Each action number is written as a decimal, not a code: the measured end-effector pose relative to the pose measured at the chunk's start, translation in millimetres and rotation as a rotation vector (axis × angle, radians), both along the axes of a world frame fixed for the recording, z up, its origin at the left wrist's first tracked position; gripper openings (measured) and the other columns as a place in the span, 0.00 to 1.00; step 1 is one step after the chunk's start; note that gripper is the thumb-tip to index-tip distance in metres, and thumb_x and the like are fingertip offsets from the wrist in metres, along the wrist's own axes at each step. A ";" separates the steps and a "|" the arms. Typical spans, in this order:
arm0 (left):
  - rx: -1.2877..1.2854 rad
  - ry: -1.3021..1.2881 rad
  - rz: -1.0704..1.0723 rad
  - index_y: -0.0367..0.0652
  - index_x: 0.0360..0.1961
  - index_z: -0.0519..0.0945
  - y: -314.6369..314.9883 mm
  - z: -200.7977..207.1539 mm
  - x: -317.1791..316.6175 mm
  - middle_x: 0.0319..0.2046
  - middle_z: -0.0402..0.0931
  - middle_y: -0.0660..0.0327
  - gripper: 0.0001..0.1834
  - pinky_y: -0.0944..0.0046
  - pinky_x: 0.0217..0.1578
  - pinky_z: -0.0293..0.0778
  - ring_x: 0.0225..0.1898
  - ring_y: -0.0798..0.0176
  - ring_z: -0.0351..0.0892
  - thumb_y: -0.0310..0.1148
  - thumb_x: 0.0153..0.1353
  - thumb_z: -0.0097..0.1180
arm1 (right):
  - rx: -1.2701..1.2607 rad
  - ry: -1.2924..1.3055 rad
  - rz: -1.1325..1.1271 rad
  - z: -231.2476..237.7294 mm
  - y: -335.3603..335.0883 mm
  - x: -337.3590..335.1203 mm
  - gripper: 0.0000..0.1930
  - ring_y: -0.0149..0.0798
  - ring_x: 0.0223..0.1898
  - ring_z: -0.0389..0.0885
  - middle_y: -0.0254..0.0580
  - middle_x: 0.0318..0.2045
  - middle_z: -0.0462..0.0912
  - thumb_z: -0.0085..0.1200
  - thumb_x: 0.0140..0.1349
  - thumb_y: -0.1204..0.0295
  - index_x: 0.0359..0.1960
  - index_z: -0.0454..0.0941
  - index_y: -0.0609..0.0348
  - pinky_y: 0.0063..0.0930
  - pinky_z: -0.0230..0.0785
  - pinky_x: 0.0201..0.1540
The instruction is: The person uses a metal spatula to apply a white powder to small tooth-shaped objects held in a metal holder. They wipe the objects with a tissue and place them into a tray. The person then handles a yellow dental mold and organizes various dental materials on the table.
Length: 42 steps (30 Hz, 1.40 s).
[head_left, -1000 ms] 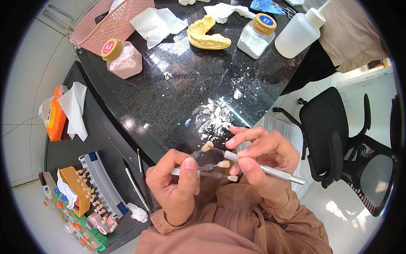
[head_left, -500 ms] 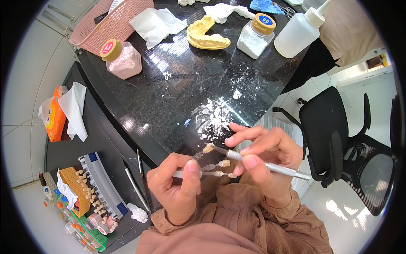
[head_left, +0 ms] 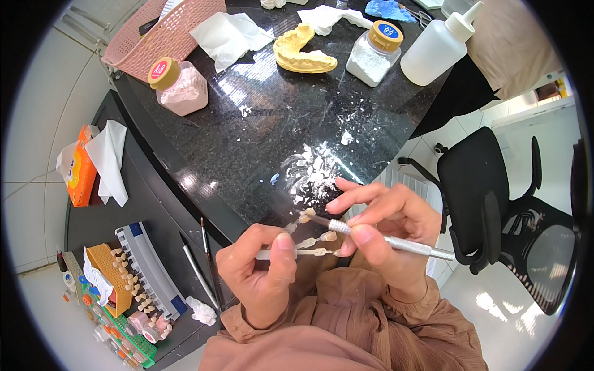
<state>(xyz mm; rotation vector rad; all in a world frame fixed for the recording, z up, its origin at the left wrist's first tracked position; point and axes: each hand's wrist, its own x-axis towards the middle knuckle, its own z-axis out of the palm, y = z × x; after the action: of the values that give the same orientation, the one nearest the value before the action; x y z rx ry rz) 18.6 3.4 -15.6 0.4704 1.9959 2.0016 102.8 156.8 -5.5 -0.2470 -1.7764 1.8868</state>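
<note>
My left hand (head_left: 265,266) is closed, pinching several translucent shade tabs (head_left: 314,252) that fan out to the right between thumb and fingers. Each visible tab ends in a small tooth-coloured tip. In my right hand (head_left: 391,232) is a slim silver-handled hand tool (head_left: 408,245), gripped like a pen, with a ribbed collar and a thin dark tip. That tip meets or nearly meets the uppermost tooth-shaped tip (head_left: 306,215); I cannot tell whether they touch. White crumbs and shavings (head_left: 315,173) lie on the dark tabletop (head_left: 241,154) just beyond my hands.
A yellow dental cast (head_left: 303,52), a jar of pink powder (head_left: 184,93), a jar of white powder (head_left: 371,62) and a squeeze bottle (head_left: 433,59) stand at the back. Left are a tooth shade guide (head_left: 148,269) and two slender tools (head_left: 201,278). A black chair (head_left: 476,179) is right.
The tool's tip has shifted very slightly at the uppermost tab, and my right fingers have moved a little left. Both hands keep their hold.
</note>
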 end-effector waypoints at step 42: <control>0.111 -0.208 0.056 0.32 0.24 0.75 3.3 9.2 -1.1 0.17 0.72 0.63 0.17 0.74 0.13 0.57 0.12 0.76 0.65 0.33 0.68 0.53 | 0.531 -0.110 -0.406 -13.4 1.1 4.9 0.08 0.37 0.29 0.75 0.39 0.26 0.79 0.63 0.47 0.83 0.30 0.79 0.62 0.28 0.64 0.38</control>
<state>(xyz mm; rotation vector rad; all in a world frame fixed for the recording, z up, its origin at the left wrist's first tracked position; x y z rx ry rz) 17.4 6.8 -6.5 0.2205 1.7998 2.1066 107.6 157.9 -18.9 -0.4742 -2.0405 1.0981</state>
